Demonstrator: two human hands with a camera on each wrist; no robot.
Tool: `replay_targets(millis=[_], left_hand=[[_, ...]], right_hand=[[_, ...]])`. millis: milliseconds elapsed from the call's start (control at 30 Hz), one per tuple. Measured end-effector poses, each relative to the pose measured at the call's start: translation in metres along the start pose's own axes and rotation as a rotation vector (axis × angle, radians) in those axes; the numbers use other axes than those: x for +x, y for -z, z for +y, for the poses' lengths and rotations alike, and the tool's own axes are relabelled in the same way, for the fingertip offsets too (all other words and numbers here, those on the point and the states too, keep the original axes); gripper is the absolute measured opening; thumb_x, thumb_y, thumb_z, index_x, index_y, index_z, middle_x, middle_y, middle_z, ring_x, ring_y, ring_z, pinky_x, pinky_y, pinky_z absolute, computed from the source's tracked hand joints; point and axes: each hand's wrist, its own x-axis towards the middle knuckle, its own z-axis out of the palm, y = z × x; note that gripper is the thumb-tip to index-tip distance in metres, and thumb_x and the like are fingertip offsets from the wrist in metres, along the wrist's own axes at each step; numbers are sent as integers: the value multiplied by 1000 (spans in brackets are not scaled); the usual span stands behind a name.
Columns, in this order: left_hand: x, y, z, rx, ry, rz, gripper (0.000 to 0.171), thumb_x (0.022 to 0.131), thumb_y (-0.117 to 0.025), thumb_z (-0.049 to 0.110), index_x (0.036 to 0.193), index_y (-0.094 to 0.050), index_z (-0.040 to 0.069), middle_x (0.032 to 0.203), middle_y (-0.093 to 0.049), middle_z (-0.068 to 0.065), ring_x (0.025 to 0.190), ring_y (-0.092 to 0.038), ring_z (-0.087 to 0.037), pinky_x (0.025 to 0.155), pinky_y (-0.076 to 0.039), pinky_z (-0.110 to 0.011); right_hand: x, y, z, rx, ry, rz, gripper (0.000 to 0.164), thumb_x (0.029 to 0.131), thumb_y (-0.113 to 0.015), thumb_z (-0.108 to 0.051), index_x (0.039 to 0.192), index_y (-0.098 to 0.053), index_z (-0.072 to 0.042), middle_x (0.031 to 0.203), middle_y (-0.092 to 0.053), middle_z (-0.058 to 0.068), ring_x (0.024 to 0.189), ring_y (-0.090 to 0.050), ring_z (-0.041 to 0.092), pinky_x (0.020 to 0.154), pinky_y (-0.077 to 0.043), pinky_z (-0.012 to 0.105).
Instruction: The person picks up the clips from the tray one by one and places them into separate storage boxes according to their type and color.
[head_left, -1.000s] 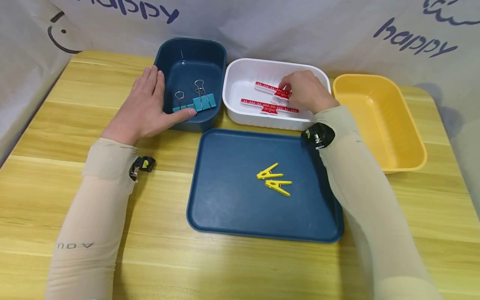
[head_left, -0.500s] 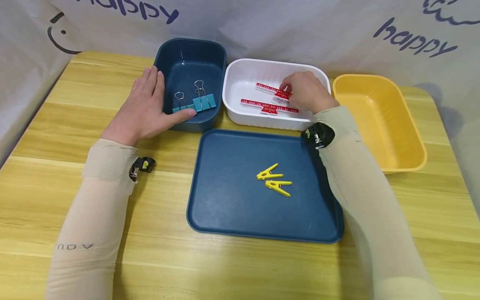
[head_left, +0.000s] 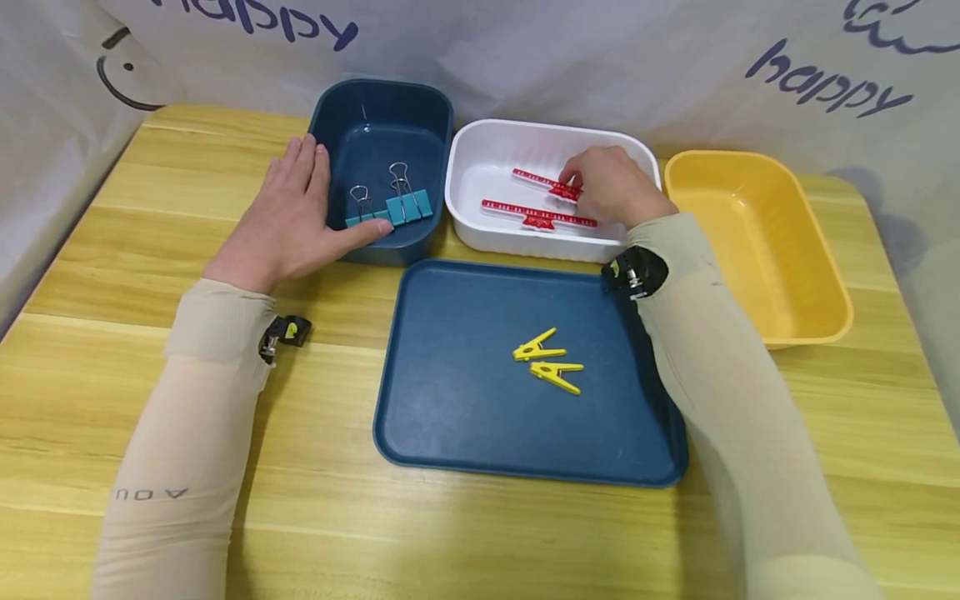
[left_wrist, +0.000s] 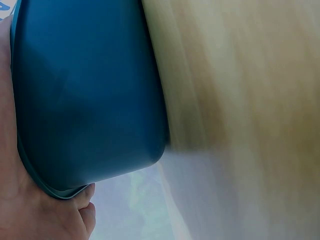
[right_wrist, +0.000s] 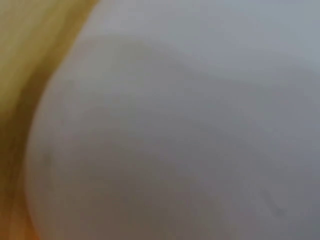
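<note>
My left hand (head_left: pixel 288 208) rests on the left rim of a dark blue bin (head_left: pixel 380 104), fingers extended and thumb across the front corner. In that bin lie teal binder clips (head_left: pixel 408 207) with wire handles. The left wrist view shows the bin's outer wall (left_wrist: pixel 90 100) beside the hand. Inside a white bin (head_left: pixel 540 243), my right hand (head_left: pixel 617 185) pinches the right part of a red ruler clip (head_left: pixel 534 177); its far end is hidden behind the hand. A second red ruler clip (head_left: pixel 536 217) lies in front of it.
A blue tray (head_left: pixel 450 400) in front of the bins carries two yellow clothespins (head_left: pixel 553 360). On the right stands a yellow bin (head_left: pixel 757 250). All are on a wooden table (head_left: pixel 322 517) against a paper-covered wall. The right wrist view is filled by the blurred white bin (right_wrist: pixel 150 125).
</note>
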Motion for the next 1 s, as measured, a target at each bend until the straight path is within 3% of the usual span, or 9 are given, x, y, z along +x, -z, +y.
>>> replay_targets(millis=[800,1000], left_hand=[[0,0,0,-12,-9,-6,129,85,-35,92,163,10,-1,172,20,-18,163,15,-37,135,4,-55],[-1,1,1,-16,-9,-5,129,86,-35,92,163,10,-1,172,20,-18,163,15,-38,135,4,-55]], right_hand=[[-5,4,-5,-59,5,-42,51,97,-61,-13,147,-55,-3,130,-64,20,119,-52,35,112,-46,48],[-11,8,-8,-55,-22,-44,56,98,-63,-17,151,-50,-5,138,-60,19,125,-49,36,116,-45,51]])
